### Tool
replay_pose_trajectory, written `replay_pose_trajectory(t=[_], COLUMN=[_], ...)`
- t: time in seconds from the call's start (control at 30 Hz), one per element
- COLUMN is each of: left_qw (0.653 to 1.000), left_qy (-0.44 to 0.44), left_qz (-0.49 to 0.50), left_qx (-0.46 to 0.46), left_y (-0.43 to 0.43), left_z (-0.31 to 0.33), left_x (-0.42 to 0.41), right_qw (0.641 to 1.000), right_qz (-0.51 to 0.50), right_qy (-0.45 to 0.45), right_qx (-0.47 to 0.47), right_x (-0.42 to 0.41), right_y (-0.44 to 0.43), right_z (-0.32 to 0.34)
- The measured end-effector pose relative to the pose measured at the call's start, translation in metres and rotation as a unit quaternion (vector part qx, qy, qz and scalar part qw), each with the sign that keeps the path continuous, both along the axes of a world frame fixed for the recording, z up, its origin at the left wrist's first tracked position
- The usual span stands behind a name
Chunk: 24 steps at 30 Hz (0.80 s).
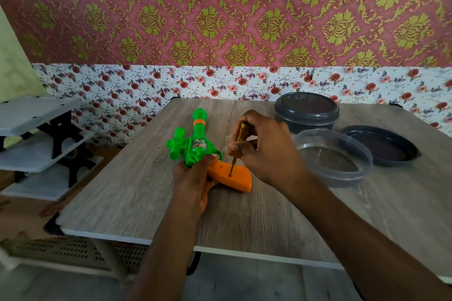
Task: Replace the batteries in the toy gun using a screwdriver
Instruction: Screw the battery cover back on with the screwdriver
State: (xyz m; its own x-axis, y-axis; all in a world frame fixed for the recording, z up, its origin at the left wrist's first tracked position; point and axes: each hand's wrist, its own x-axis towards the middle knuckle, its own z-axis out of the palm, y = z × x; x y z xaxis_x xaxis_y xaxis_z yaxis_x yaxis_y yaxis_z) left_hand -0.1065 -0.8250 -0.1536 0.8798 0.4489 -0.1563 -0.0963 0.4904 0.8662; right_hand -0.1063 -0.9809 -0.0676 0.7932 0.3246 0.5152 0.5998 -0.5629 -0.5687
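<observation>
A green toy gun (pixel 195 140) with an orange grip (pixel 236 177) lies on its side on the wooden table (pixel 122 190), barrel pointing away from me. My left hand (pixel 193 181) grips it where the green body meets the orange grip. My right hand (pixel 264 146) holds a screwdriver (pixel 241 140) with an amber handle, upright. Its metal tip stands in a hole on the orange grip. No batteries are in sight.
A closed dark grey round tub (pixel 307 111) stands at the back of the table. In front of it sits an open clear plastic container (pixel 333 156), with a dark lid (pixel 381 145) lying to its right. A white shelf rack (pixel 36 144) stands at the left.
</observation>
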Motion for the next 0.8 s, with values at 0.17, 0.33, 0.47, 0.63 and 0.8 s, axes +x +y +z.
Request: replay_pose_trajectory(t=[0.17,0.33,0.47,0.63,0.8], left_qw=[1.000,1.000,1.000,1.000,1.000], left_qy=[-0.005,-0.010,-0.010,0.008,0.005], left_qz=[0.005,0.010,0.013,0.007,0.002], left_qx=[0.014,0.013,0.013,0.007,0.001], left_y=[0.002,-0.001,-0.002,0.000,-0.001], left_z=[-0.005,-0.003,-0.001,-0.001,0.000], left_x=[0.003,-0.001,-0.003,-0.001,-0.001], right_qw=[0.998,0.997,0.996,0.997,0.998], right_qz=[-0.047,-0.044,-0.011,0.049,0.066], right_qy=[-0.029,-0.054,-0.084,-0.050,-0.002], right_qx=[-0.006,-0.018,-0.015,-0.031,-0.002], right_x=[-0.003,-0.009,-0.005,0.000,0.002], right_y=[0.009,0.014,0.010,0.003,-0.011], right_z=[-0.003,0.004,0.007,0.015,0.018])
